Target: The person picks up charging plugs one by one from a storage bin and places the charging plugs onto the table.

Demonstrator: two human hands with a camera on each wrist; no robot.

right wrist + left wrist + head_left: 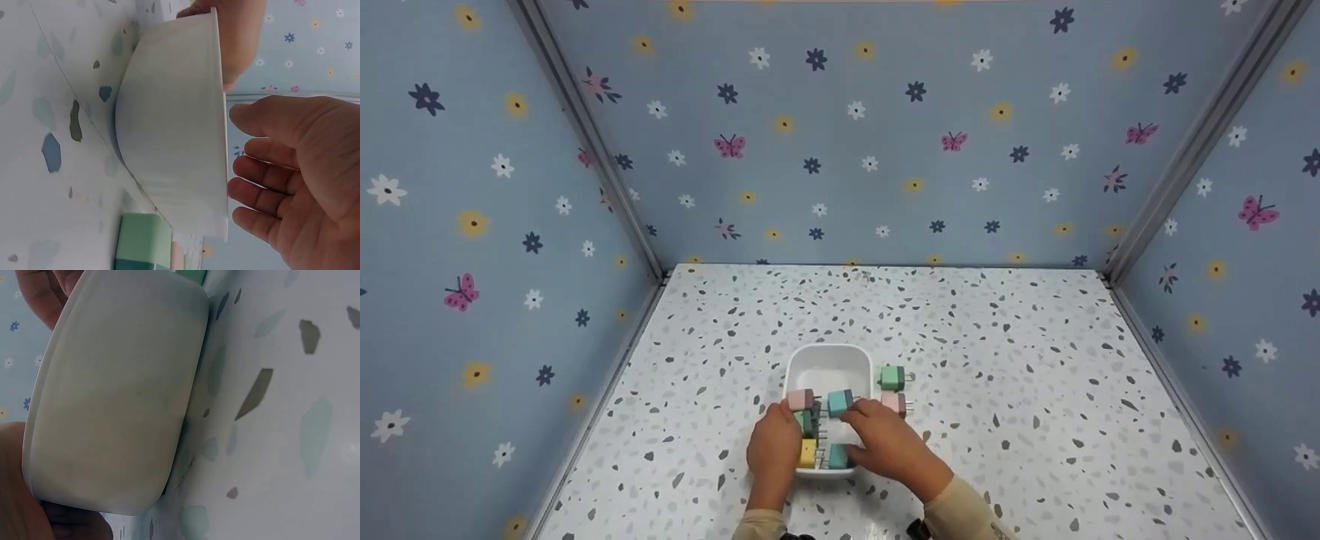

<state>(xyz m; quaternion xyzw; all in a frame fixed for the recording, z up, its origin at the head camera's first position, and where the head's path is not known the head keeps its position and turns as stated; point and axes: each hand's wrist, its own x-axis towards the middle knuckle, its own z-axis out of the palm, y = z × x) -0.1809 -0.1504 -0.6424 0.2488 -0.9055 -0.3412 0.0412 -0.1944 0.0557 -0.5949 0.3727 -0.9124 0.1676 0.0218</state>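
Observation:
A white plastic bin [831,357] stands on the speckled tabletop. My left hand [775,442] grips its left wall, with fingers [79,526] on the outside in the left wrist view. By that hand's fingertips is a pink plug charger [799,400]; a green one [804,424] and a yellow one [808,453] sit below it. My right hand [889,442] reaches over the right rim, fingers loosely bent and spread from the thumb. Its fingertips are at a blue plug charger [839,403], its thumb beside a teal one [838,456]. The bin wall hides the contents in both wrist views.
Right of the bin lie a green plug charger [892,377] and a pink one [893,405], prongs pointing right. Blue panels with flowers and butterflies [855,150] enclose the speckled tabletop [1035,390] at the back and both sides.

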